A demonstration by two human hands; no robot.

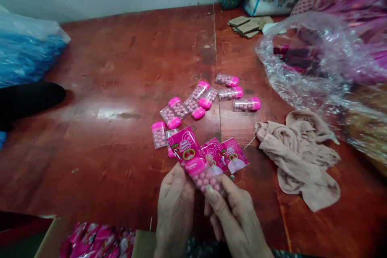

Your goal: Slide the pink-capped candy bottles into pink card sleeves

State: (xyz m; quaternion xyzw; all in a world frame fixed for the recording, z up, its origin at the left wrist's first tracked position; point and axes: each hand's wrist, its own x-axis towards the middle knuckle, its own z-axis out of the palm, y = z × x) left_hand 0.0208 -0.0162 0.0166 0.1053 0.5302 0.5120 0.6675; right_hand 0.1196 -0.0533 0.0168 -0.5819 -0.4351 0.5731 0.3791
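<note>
Candy pack (203, 174): we pinch it between our left hand (174, 205) and right hand (234, 217).
Pink cards (225, 155): fanned just behind it.
Loose packs (199, 102): scattered on the table (115, 88).

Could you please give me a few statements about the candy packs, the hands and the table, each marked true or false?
1. Both hands, left hand and right hand, hold a pink candy pack. True.
2. The loose candy dispensers on the table have blue caps. False: the caps are pink.
3. A beige cloth lies right of the hands. True.
4. The cardboard box at the lower left holds only green packets. False: it holds pink packets.
5. The clear plastic bag lies at the left edge. False: it lies at the right.
</note>
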